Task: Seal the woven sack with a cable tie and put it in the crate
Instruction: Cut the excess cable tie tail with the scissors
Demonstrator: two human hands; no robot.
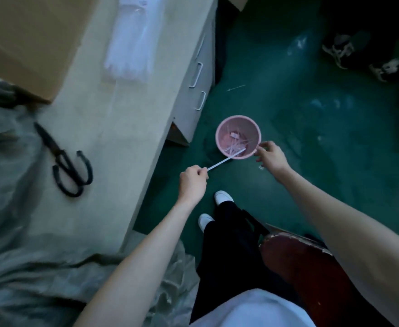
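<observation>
Over pink bin (218, 138), left-hand (192, 182) fingers pinching strip (225, 159), tip up-right; right hand (272, 156) loose.

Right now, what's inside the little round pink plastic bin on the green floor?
The round pink plastic bin holds thin white plastic strips, probably cable-tie offcuts, and a small pinkish scrap. Its bottom underneath them is hidden.
</observation>
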